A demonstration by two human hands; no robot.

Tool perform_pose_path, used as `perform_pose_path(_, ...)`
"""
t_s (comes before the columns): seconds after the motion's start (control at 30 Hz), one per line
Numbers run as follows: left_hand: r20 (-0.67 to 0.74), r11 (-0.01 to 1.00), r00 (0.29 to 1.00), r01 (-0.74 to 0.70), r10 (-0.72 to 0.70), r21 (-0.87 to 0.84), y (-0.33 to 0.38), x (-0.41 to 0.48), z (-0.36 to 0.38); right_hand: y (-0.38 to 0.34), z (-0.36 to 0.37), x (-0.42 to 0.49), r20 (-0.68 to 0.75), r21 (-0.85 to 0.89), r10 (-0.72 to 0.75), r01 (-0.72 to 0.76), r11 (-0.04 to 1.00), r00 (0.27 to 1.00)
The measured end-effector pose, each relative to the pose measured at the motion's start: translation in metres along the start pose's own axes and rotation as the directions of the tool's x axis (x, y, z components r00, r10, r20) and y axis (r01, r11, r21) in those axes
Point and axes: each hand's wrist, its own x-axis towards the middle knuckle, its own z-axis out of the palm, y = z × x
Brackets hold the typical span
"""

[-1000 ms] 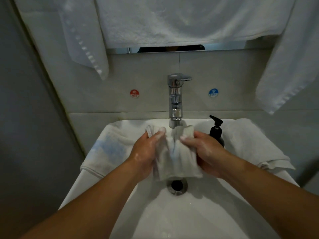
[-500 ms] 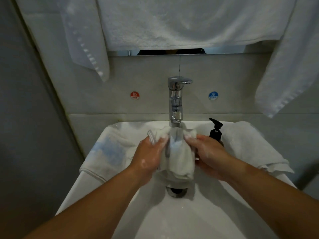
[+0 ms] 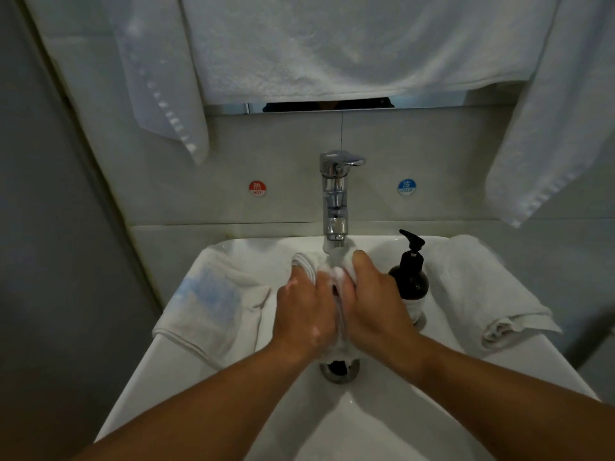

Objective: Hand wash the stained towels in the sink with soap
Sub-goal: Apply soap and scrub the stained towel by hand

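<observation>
Fingers (image 3: 363, 265) tight around bunched towel (image 3: 305, 261)

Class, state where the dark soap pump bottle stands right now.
In the head view, the soap bottle stands on the sink rim, right of the faucet, between the right hand and a folded white towel.

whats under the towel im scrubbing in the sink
Below the towel, gripped by the left hand and right hand, is the drain of the sink. Only the drain's near part shows; the towel and hands cover the rest.
</observation>
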Motion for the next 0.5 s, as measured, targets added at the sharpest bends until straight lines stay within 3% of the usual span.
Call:
perform_pose_path(0.07,-0.010,0.996,1.000,0.012,-0.013,-0.084,0.000,0.001,-0.003,-0.005,0.002,-0.002,-0.025,0.085,-0.057,0.059,0.995,0.998)
perform_pose_path(0.13,-0.007,0.999,1.000,-0.008,0.008,-0.047,0.005,-0.006,-0.001,-0.002,0.000,0.006,-0.080,0.157,0.004,0.009,0.988,0.997)
perform_pose_path(0.23,0.033,0.996,0.996,-0.088,0.088,0.007,0.014,-0.013,0.004,0.011,-0.006,0.015,-0.104,0.130,0.103,-0.089,0.987,0.989)
perform_pose_path(0.37,0.018,0.999,1.000,0.013,-0.013,0.038,0.003,0.004,0.001,0.002,0.003,0.003,-0.044,0.121,0.059,-0.053,0.991,0.997)
perform_pose_path(0.5,0.092,0.999,0.995,-0.043,0.041,0.021,0.007,-0.008,-0.001,0.003,-0.006,0.018,-0.102,0.159,0.119,-0.102,0.982,0.988)
